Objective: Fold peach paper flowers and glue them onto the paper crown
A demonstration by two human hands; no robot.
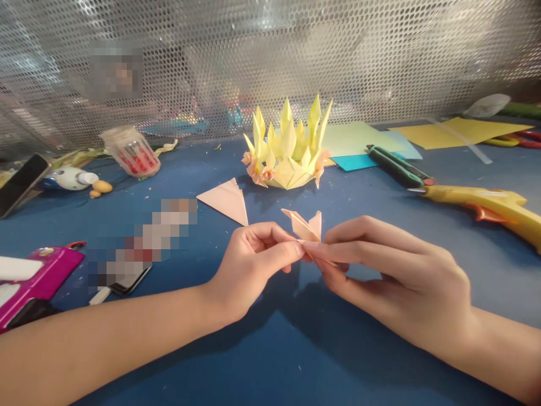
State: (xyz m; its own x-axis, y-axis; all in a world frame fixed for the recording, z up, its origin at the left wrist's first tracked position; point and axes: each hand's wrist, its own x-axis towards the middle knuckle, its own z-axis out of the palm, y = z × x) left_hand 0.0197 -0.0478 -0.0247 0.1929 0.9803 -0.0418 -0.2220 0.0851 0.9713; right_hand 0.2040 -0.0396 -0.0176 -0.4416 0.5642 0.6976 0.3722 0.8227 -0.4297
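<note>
My left hand [253, 259] and my right hand [389, 270] meet above the blue table [274, 349]. Both pinch a small folded peach paper piece [306, 225], whose pointed flaps stick up between the fingertips. A flat peach paper triangle [226, 200] lies on the table just beyond my left hand. Farther back stands a yellow origami crown-like flower [289, 149] with small peach paper blossoms at its base.
A yellow glue gun [486, 206] and a dark green cutter [397, 166] lie at the right. Coloured paper sheets [456, 132] sit at the back right. A clear jar [131, 149], a phone [21, 183] and a magenta case [42, 276] are at the left. Perforated metal mesh [270, 56] walls the back.
</note>
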